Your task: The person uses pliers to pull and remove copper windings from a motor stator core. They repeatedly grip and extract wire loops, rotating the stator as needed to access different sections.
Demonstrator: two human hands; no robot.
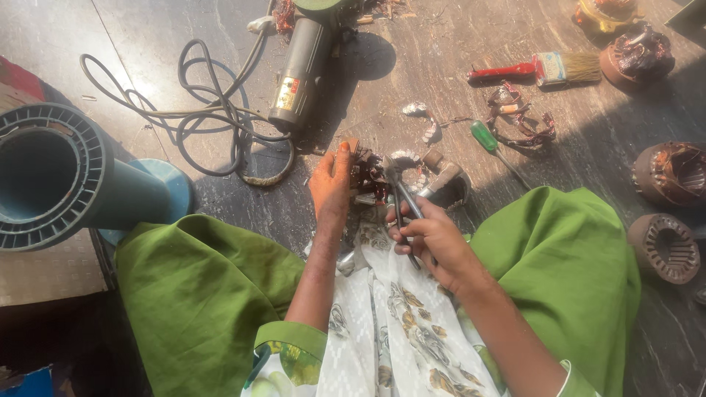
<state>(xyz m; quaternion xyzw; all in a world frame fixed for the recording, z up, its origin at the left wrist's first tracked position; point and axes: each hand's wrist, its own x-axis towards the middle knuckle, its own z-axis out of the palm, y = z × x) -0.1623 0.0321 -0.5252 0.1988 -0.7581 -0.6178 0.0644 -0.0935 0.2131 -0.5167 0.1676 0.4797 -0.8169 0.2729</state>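
Stator (pixel 371 176) with copper windings sits on floor (pixel 412 66) between knees, braced by left hand (pixel 331 184); right hand (pixel 434 239) clamps pliers (pixel 403 197) onto wire, seemingly mid-strip, calling for firm pull

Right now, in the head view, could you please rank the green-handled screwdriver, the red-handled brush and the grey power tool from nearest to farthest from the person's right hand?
From the right hand:
1. Green-handled screwdriver, just up and to the right on the floor.
2. Grey power tool, up and left, beside the coiled cable.
3. Red-handled brush, far up right.
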